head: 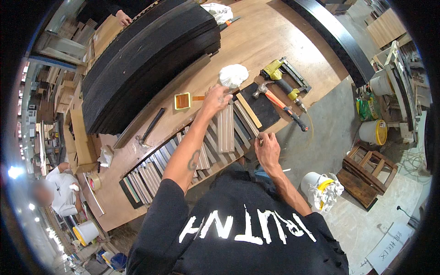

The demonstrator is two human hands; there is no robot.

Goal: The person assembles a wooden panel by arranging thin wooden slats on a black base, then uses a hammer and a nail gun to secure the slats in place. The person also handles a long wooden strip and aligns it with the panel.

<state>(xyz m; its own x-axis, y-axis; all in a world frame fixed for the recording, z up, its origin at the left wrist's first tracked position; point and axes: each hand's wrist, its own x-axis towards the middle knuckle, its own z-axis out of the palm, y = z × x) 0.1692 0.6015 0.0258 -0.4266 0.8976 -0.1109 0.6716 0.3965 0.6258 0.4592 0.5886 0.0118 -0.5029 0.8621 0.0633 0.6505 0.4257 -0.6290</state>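
Observation:
My right hand [267,148] pinches the near end of a narrow grey strip [246,118]. My left hand [218,99] is at the far ends of the strips; its fingertips are partly hidden, so whether it grips anything is unclear. Below it, light strips with pale lines [225,132] lie across a long row of slats [165,158] on a dark base. A yellowish wooden strip [249,110] rests right of the grey one, beside a black panel [263,108]. Just beyond my left hand sits a crumpled white cloth [233,75].
On the wooden workbench [192,82] are a yellow-green pneumatic nailer [283,75], an orange-handled claw hammer [276,101], a black-handled claw hammer [151,127] and a small tub of amber stuff [182,101]. Curved black panels [151,62] are stacked behind. Another person's hand [123,18] touches them.

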